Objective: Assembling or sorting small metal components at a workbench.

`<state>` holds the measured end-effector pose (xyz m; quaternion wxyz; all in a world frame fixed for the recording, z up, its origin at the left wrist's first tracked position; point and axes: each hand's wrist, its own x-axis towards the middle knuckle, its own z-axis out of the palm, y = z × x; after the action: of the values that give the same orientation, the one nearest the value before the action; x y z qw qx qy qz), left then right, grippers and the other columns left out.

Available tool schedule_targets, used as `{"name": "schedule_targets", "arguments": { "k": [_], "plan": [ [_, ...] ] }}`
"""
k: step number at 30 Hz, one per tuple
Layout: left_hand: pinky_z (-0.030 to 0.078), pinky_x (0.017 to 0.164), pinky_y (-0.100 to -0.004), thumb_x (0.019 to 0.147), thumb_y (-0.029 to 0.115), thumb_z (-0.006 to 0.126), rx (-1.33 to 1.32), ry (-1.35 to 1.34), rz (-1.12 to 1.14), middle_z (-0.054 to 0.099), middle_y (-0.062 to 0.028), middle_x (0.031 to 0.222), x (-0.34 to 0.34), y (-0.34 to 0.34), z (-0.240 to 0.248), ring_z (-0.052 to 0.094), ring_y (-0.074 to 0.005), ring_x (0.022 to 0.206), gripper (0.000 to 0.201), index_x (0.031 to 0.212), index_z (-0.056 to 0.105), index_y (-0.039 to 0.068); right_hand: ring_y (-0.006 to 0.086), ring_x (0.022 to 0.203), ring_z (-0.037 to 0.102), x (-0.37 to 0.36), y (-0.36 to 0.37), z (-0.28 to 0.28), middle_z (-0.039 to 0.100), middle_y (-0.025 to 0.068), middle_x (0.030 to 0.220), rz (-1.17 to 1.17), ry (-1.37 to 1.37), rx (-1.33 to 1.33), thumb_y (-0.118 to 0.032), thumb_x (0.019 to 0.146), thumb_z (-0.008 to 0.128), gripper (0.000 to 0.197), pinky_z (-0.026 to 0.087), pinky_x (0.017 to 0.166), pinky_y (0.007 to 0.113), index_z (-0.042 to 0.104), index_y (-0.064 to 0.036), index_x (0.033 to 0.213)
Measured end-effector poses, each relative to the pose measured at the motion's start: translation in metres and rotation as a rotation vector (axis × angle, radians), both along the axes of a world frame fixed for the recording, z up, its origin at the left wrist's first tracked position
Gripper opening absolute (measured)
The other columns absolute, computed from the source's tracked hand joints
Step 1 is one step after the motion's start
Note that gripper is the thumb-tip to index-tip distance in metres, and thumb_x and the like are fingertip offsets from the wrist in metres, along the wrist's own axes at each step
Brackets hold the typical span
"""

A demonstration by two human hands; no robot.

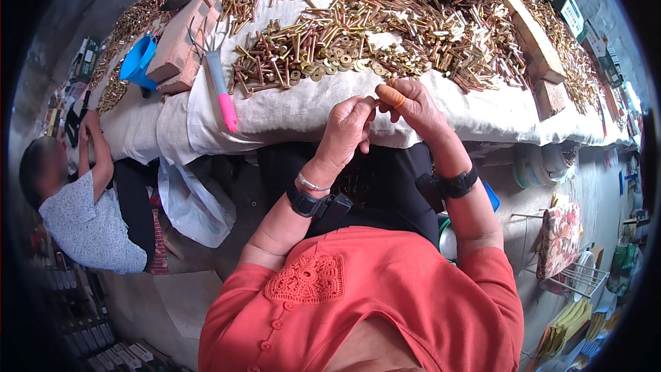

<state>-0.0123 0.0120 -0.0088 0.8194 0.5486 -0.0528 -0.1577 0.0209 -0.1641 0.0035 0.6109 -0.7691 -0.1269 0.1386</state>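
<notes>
Two forearms [474, 212] angled inward; left hand [346, 129] and right hand [418, 109] meet, fingertips clamped on small piece [374, 101], kind unclear; one pink-handled rake [218, 83], bolts [317, 43] uncountable

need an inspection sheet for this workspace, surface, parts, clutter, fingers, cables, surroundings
Surface: white cloth, rumpled, draped over the front edge
Parts: loose bolts heaped; washers gathered near the front
Clutter: pink-handled fork tool, blue container
Fingers: left hand and right hand close together; any small piece held is unclear
Cables: nothing seen
Surroundings: another person at left, floral cushion at right
</notes>
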Motion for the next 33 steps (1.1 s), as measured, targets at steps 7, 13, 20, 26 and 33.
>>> {"name": "schedule_targets", "arguments": {
  "k": [7, 13, 20, 26, 33],
  "plan": [
    [0.041, 0.036, -0.0219, 0.095, 0.029, 0.051, -0.037, -0.026, 0.037, 0.044, 0.0041, 0.062, 0.005, -0.009, -0.003, 0.038, -0.0027, 0.044, 0.026, 0.087, 0.057, 0.005, 0.0208, 0.093, 0.059, 0.003, 0.030, -0.018, 0.060, 0.0126, 0.106, -0.005, -0.018, 0.374, -0.053, 0.091, 0.050, 0.069, 0.052, 0.073, 0.032, 0.042, 0.0015, 0.134],
    [0.031, 0.040, -0.0202, 0.096, 0.030, 0.045, 0.029, 0.023, 0.366, 0.038, 0.0049, 0.058, 0.027, 0.011, 0.016, 0.036, -0.0044, 0.046, 0.029, 0.075, 0.049, 0.010, 0.0232, 0.099, 0.057, -0.024, 0.047, 0.001, 0.054, 0.0172, 0.115, -0.017, -0.436, 0.051, -0.037, 0.091, 0.056, 0.061, 0.051, 0.073, 0.033, 0.039, -0.0009, 0.137],
    [0.040, 0.036, -0.0238, 0.093, 0.031, 0.054, -0.005, 0.132, 0.209, 0.036, 0.0052, 0.061, 0.015, 0.008, 0.008, 0.034, -0.0047, 0.043, 0.028, 0.076, 0.050, 0.009, 0.0245, 0.096, 0.059, -0.004, 0.043, -0.002, 0.057, 0.0123, 0.099, -0.221, -0.763, -0.061, 0.005, 0.080, 0.057, 0.038, 0.051, 0.073, 0.032, 0.057, -0.0037, 0.116],
    [0.039, 0.035, -0.0233, 0.093, 0.028, 0.054, -0.100, 0.092, 0.057, 0.035, 0.0060, 0.060, 0.008, 0.013, 0.008, 0.032, -0.0028, 0.042, 0.027, 0.075, 0.049, 0.010, 0.0156, 0.085, 0.062, -0.006, 0.036, 0.004, 0.062, 0.0088, 0.096, -0.113, -0.482, 0.083, 0.002, 0.082, 0.059, 0.014, 0.050, 0.071, 0.030, 0.061, -0.0010, 0.096],
    [0.039, 0.033, -0.0223, 0.093, 0.027, 0.054, -0.087, 0.130, -0.068, 0.034, 0.0065, 0.058, 0.005, 0.019, 0.003, 0.031, -0.0018, 0.041, 0.026, 0.075, 0.049, 0.009, 0.0099, 0.077, 0.059, -0.010, 0.021, 0.010, 0.064, 0.0058, 0.080, -0.018, -0.310, 0.046, -0.001, 0.084, 0.061, 0.011, 0.049, 0.069, 0.027, 0.062, -0.0007, 0.095]
  ]
}}
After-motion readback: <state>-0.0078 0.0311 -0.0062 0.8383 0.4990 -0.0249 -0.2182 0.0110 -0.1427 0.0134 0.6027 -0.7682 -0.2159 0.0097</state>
